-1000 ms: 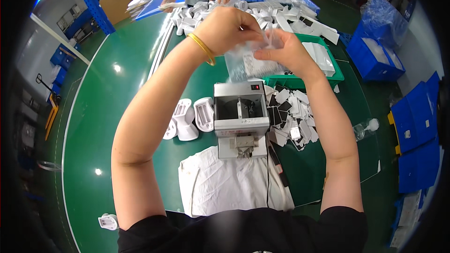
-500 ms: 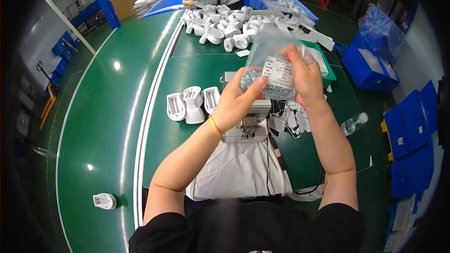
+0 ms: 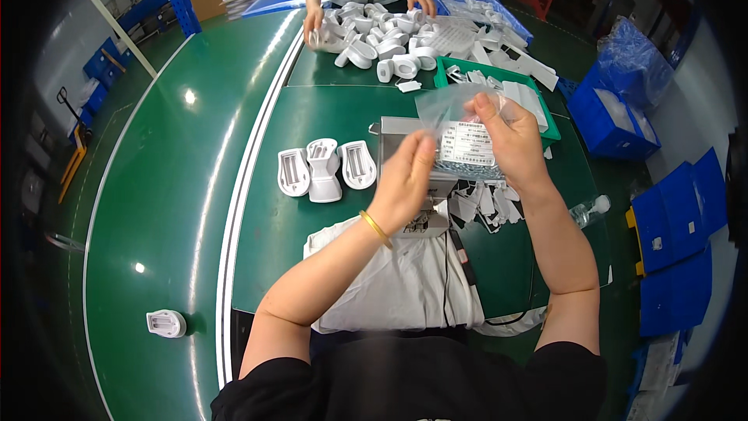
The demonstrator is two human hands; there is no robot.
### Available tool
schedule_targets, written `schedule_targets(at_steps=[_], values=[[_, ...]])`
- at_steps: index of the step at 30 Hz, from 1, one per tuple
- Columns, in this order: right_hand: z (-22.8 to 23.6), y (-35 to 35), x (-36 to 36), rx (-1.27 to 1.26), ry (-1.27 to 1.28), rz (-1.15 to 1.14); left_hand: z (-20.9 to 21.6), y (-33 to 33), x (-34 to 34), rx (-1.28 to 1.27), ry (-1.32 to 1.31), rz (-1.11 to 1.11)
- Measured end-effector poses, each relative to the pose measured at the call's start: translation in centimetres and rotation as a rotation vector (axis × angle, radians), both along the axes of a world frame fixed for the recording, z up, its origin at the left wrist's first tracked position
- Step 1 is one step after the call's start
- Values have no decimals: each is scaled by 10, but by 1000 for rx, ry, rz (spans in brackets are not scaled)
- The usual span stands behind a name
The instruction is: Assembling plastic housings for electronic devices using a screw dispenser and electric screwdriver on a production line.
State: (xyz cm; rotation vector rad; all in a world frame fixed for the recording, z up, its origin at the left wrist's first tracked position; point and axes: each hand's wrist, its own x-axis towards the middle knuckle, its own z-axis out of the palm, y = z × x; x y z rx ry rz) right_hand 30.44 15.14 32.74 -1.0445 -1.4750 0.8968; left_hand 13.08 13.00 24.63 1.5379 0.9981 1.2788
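Observation:
A clear plastic bag of small metal screws [image 3: 467,165] with a white printed label hangs over the bench. My right hand [image 3: 518,140] is closed on its upper right part, thumb in front. At the bag's left edge is my left hand [image 3: 401,183], wearing a yellow bangle on the wrist. Its fingers are blurred, and I cannot tell whether they touch the bag. Below and behind both hands stands a grey metal box-shaped device [image 3: 399,126], partly covered by them. To its left, several white plastic housings [image 3: 323,168] with hollow slots lie in a row.
White flat pieces [image 3: 487,204] lie right of the device, near a green bin [image 3: 552,129] and a clear bottle [image 3: 590,210]. Across the bench, a co-worker's hands [image 3: 313,22] rest at a heap of white housings [image 3: 382,39]. One housing [image 3: 166,323] sits far left.
My left hand has drawn down and left from the screws' side of the bag. My right hand keeps its hold. The co-worker's hands have come down to the heap.

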Motion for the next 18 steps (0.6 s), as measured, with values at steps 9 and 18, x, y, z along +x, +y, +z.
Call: schedule_targets(at_steps=[9,18], values=[[37,42,11,11,-821,27,-6,-5,65,-473,-870,-286],[43,56,2,-88,-1176,109,6,-16,74,-749,-1040,-419]])
